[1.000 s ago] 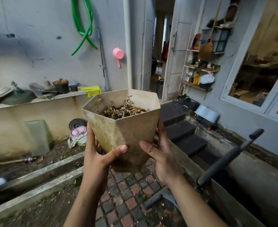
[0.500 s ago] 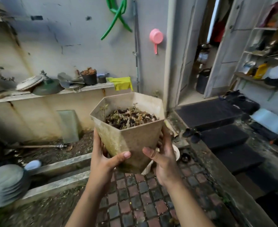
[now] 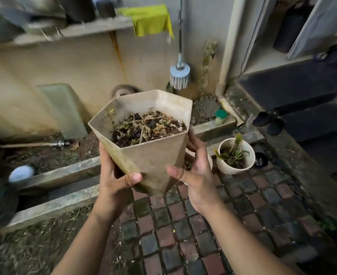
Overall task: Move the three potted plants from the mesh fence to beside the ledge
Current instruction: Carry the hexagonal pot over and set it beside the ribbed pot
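A beige hexagonal pot [image 3: 153, 155] with dry soil and withered stems is held up in front of me. My left hand [image 3: 114, 179] grips its left side with the thumb across the front. On the right side my right hand [image 3: 197, 175] wraps it, thumb forward. A round white pot [image 3: 236, 155] with a green-yellow plant stands on the brick paving beside the low concrete ledge [image 3: 213, 128]. Part of another white pot [image 3: 210, 161] shows behind my right hand. The mesh fence is out of view.
A concrete kerb [image 3: 54, 207] runs along the left of the red and grey brick paving [image 3: 203, 235]. A brush [image 3: 180, 75] hangs on the wall, a yellow cloth [image 3: 149, 20] drapes a shelf. Dark slippers [image 3: 268, 120] and dark steps [image 3: 302, 92] lie to the right.
The view has tilted down and moved closer to the wall and ledge. The white pot on the paving has come into sight. Both hands keep hold of the hexagonal pot.
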Motion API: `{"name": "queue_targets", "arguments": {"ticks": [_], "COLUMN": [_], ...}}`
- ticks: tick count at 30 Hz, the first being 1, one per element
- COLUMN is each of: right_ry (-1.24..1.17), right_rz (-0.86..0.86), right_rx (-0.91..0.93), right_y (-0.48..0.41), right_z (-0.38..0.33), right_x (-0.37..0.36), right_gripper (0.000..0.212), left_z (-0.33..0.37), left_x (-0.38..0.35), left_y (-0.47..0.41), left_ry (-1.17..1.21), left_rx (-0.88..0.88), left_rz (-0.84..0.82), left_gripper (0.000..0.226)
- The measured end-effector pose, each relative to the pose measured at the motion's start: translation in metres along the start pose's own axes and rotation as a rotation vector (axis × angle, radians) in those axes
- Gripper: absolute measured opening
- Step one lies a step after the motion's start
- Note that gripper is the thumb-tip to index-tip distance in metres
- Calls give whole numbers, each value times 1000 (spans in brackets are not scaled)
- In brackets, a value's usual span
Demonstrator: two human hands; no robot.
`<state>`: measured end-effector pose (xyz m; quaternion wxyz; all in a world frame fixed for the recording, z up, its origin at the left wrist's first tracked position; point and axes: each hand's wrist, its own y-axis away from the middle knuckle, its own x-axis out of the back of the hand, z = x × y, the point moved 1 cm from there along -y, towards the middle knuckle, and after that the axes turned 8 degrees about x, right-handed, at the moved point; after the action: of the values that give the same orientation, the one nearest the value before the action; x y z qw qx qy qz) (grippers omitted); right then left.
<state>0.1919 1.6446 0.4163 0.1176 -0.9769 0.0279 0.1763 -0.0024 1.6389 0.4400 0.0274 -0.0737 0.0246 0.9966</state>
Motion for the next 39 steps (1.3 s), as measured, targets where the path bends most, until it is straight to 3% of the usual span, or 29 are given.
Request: {"name": "queue_targets", "arguments": {"ticks": [11, 16, 21, 25, 28, 31, 34, 39], "right_ry": [28, 75, 31, 77, 122, 62, -45, 44], "right_rz": [-193, -158, -169, -163, -199, -204, -235, -263], "right_rx": [-99, -91, -133, -160, -159, -246, -374, -431], "right_y": [28, 47, 36, 24, 12, 1, -1, 8], "right_z": [367, 492, 556, 580, 588, 583, 585, 599], "right_x": [110, 146, 160, 162, 160, 153, 143, 136], "right_gripper": [83, 76, 75, 72, 77, 74, 58, 50], "left_z": [-395, -508, -552, -555, -553, -555, -565, -588], "left_x": [105, 133, 150, 154, 158, 159, 164, 170], "left_y": [-61, -79, -107, -130, -140, -137, -128, -122], "left_ry": [60, -56, -134, -276, -306, -305, -289, -282], "left_rx": [9, 31, 66, 96, 114, 145, 152, 161], "left_rz": [70, 123, 186, 127, 134, 199, 303, 391], "left_gripper": [131, 104, 101, 112, 109, 106, 109, 108]}}
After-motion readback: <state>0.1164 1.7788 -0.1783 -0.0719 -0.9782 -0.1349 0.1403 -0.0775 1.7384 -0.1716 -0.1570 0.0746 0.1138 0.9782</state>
